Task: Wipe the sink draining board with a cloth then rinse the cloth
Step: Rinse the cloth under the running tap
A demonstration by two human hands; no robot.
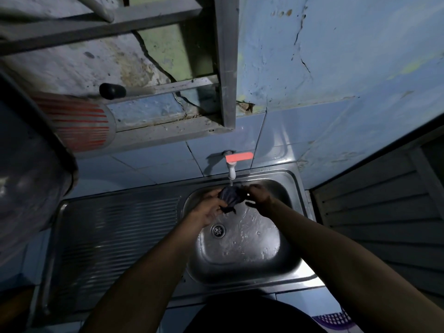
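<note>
A dark, bunched cloth (231,196) is held over the steel sink basin (242,255), right under the white tap (231,171) with its red lever. A thin stream of water runs from the tap onto the cloth. My left hand (208,207) grips the cloth from the left and below. My right hand (259,193) grips it from the right. The ribbed draining board (115,239) lies to the left of the basin, with nothing on it.
The drain (218,230) sits in the basin below my hands. A metal rack frame (221,68) hangs on the blue wall above. A large dark round vessel (26,169) and a red-striped container (81,121) loom at the left. A slatted panel (374,212) stands at the right.
</note>
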